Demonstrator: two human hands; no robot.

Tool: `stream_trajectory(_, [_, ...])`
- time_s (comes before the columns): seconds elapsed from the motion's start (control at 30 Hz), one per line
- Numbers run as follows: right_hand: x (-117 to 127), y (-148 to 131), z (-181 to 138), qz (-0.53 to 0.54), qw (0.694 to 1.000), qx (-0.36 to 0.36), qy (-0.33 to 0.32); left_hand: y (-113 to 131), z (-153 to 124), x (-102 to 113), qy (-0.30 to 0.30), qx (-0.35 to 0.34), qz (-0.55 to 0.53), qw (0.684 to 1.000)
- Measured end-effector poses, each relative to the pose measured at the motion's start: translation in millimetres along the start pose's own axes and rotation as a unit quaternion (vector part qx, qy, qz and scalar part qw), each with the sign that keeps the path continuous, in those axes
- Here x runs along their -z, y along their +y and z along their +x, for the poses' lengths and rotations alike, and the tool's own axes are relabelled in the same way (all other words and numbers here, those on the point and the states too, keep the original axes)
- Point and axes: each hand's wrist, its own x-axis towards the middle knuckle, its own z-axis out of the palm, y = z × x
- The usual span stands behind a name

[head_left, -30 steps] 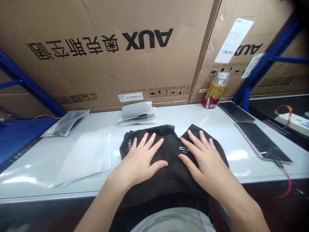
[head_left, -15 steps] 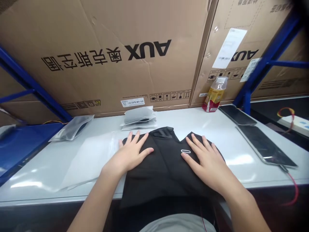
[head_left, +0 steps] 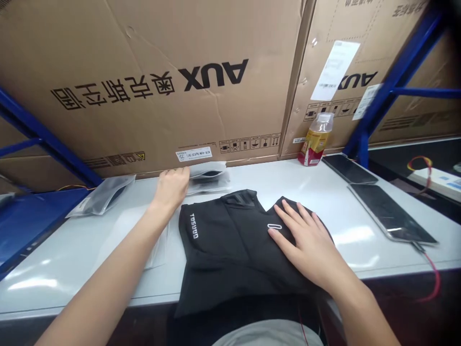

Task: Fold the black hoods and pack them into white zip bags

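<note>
A folded black garment (head_left: 230,245) with white lettering lies on the white table (head_left: 324,192), hanging over the near edge. My right hand (head_left: 306,240) lies flat on its right half, fingers spread. My left hand (head_left: 172,186) is stretched out to the back of the table, its fingertips at the left end of a stack of grey plastic bags (head_left: 209,175). Whether those fingers grip a bag is hidden.
A clear flat bag (head_left: 158,240) lies left of the garment and another grey bag (head_left: 103,197) further left. A yellow bottle (head_left: 315,139) stands at the back right beside two dark tablets (head_left: 389,211). Big cardboard boxes (head_left: 162,77) wall the back; blue rack posts (head_left: 382,91) flank the table.
My left hand has lifted off the garment and reached back-left to the stack of grey bags. The right hand has stayed flat on the garment.
</note>
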Motion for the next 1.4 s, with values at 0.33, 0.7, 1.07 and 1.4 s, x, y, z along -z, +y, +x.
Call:
stream_trajectory(0.33, [-3,1,-1,0.001,0.999,0.015,0.032,53,-110,98,0.265,-0.162,-0.082,0.947])
stream_trajectory(0.7, [26,-70,-26,0.135,0.919,0.338,0.148,43,-161,70,0.026,-0.183,-0.467,0.865])
stream_trajectory(1.07, [26,-113,-12,0.193,0.863,0.408,0.228,40,-166,85,0.098,-0.220,-0.448,0.861])
stream_trajectory(1.4, [33,-97,13,0.143,0.878,0.385,0.247,22,-176,109,0.127,-0.187,-0.478,0.849])
